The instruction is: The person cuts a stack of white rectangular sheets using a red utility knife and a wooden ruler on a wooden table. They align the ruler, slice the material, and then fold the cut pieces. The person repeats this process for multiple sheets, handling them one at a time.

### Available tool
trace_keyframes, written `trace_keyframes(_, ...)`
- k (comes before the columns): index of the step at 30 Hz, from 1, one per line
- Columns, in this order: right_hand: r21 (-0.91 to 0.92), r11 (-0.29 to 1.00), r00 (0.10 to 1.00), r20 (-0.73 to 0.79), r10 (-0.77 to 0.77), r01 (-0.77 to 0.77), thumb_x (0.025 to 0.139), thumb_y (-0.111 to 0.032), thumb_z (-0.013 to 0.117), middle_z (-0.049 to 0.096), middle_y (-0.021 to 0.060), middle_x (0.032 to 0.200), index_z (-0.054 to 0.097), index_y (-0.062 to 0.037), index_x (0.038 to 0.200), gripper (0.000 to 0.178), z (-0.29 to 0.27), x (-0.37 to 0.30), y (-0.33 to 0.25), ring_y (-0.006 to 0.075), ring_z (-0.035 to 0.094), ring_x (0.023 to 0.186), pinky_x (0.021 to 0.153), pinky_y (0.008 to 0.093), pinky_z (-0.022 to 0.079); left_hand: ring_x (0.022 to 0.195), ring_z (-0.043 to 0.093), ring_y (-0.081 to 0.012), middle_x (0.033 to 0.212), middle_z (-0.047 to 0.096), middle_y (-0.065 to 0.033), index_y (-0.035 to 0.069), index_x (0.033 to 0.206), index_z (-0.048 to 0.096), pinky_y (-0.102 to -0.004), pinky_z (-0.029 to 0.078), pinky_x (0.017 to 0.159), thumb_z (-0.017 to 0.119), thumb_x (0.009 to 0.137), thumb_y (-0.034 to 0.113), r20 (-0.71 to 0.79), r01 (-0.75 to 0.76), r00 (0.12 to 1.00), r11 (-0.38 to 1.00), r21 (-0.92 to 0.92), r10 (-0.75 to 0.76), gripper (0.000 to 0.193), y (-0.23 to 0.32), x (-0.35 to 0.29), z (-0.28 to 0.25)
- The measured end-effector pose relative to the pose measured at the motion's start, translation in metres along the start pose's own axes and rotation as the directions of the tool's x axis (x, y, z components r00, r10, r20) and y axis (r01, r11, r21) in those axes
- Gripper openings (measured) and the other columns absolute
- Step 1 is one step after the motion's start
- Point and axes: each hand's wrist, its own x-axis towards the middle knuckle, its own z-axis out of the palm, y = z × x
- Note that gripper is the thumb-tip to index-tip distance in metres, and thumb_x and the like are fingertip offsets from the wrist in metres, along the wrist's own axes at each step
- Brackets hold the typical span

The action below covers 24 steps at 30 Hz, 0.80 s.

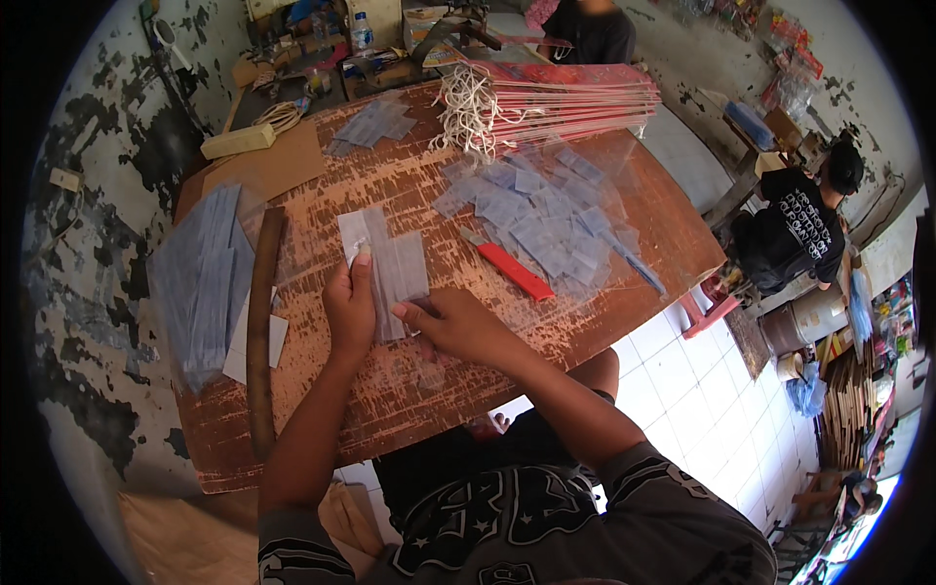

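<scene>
Two hands work grey plastic sheets (398,268) mid-table (224,444): the left hand (351,307) pinches their left edge, the right hand (453,327), curled, the lower right, probably keeping them aligned. At three o'clock lies a red cutter (514,271), seemingly for reach; beyond, a black shirt (795,229) bears white lettering.

Plastic pieces (551,210) on scuffed table (224,429)

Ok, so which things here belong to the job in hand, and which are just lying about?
Likely the job:
- clear plastic strips in the left hand
- long plastic stack, left
- small plastic pieces, right
- red-handled cutter

Probably lying about:
- cream power strip
- bottle
- red bundle with white cords, less certain
</scene>
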Motion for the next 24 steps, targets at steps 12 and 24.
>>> trace_keyframes(12, -0.108, 0.97, 0.922, -0.305, -0.239, 0.216, 0.108, -0.042, 0.073, 0.078, 0.021, 0.085, 0.077, 0.0108, 0.113, 0.053, 0.023, 0.012, 0.01, 0.0295, 0.075, 0.075, 0.074, 0.0413, 0.058, 0.077, 0.044, -0.0048, 0.081, 0.053, 0.0044, 0.0, 0.105, 0.069, -0.0276, 0.039, 0.068, 0.058, 0.119, 0.036, -0.107, -0.008, 0.994, 1.0, -0.029, 0.005, 0.04, 0.021, -0.004, 0.002)
trace_keyframes(24, -0.003, 0.98, 0.945, -0.262, -0.194, 0.201, 0.109, -0.035, 0.073, 0.073, 0.0118, 0.08, 0.078, 0.0082, 0.116, 0.044, 0.017, 0.019, 0.013, 0.0174, 0.066, 0.072, 0.069, 0.0374, 0.054, 0.105, 0.069, -0.0124, 0.11, 0.073, -0.0032, 0.001, 0.124, 0.072, -0.0296, 0.056, 0.095, 0.068, 0.113, 0.036, 0.088, 0.247, 0.965, 0.746, -0.619, -0.247, 0.037, 0.027, 0.003, -0.004)
